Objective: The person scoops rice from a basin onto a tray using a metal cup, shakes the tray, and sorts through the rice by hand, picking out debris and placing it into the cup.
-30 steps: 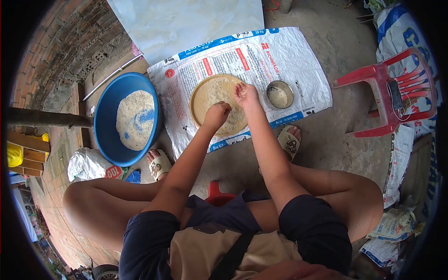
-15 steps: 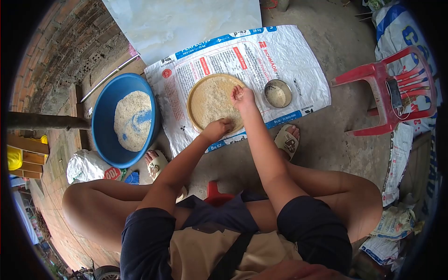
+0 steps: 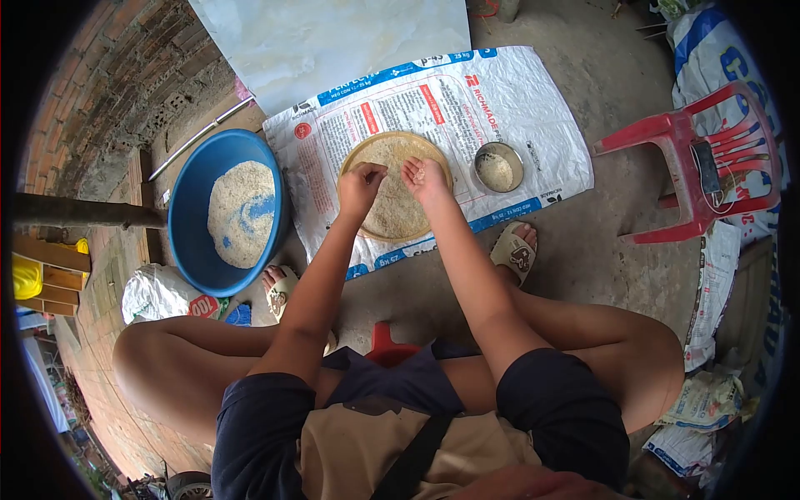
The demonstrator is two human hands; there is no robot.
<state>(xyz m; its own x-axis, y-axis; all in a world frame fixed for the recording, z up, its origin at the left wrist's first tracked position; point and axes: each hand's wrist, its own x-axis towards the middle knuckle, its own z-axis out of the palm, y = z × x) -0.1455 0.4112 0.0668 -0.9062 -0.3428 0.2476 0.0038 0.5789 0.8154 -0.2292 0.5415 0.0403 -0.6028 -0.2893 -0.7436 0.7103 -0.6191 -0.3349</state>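
A round tan tray [image 3: 343, 172] holds a spread layer of pale rice grains [image 3: 392, 218]. Over its left side is my left hand [image 3: 360, 188], thumb and fingertips pinched together; whatever they pinch is too small to make out. My right hand [image 3: 425, 178] hovers palm up above the right half, cupped, with a few pale grains in the palm. To the right stands a metal bowl [image 3: 521, 169] with more rice inside. Left of the tray, a large blue basin [image 3: 185, 250] contains a heap of rice.
The tray and bowl stand on a flattened white printed sack [image 3: 558, 150]. A red plastic chair [image 3: 679, 133] is at the right, and a pale board [image 3: 350, 42] lies beyond the sack. A metal pole [image 3: 200, 139] lies behind the basin. My sandalled feet flank the sack's near edge.
My left hand has risen from the rice at the tray's near side and moved up and left, fingers pinched. My right hand's fingers have uncurled somewhat, palm still up.
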